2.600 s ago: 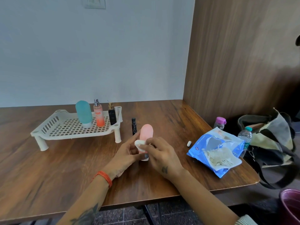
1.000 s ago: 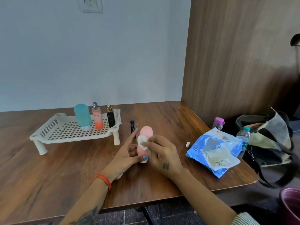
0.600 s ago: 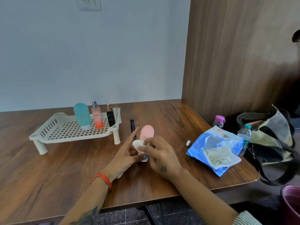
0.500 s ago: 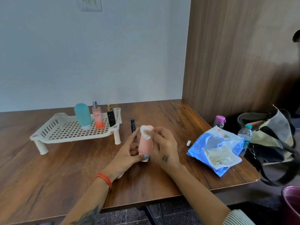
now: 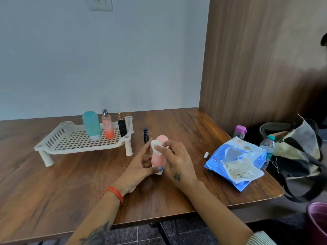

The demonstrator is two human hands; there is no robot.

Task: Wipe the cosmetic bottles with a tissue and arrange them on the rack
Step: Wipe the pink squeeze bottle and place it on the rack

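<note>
Wooden table [image 5: 53,188] against a pale wall, brown panel to the right, seen from the head camera; dead centre stands the pink bottle [image 5: 158,158], upright, cap down on the wood; the left hand [image 5: 139,167] grips it low, thumb curled across the base, forefinger stretched up along its side; the right hand [image 5: 177,160] pinches a white tissue pad [image 5: 156,147] and presses it to the bottle's upper left shoulder; at ten o'clock from the bottle sits the white rack [image 5: 70,144], carrying a teal bottle [image 5: 91,125], an orange spray bottle [image 5: 107,124] and a black perfume bottle [image 5: 122,125] in a row; just at eleven o'clock, a black tube [image 5: 145,135] stands on the table; out at three o'clock, a blue wipes packet [image 5: 235,161] and a small white cap [image 5: 206,155]; beyond the table edge, a bag [image 5: 297,147].
</note>
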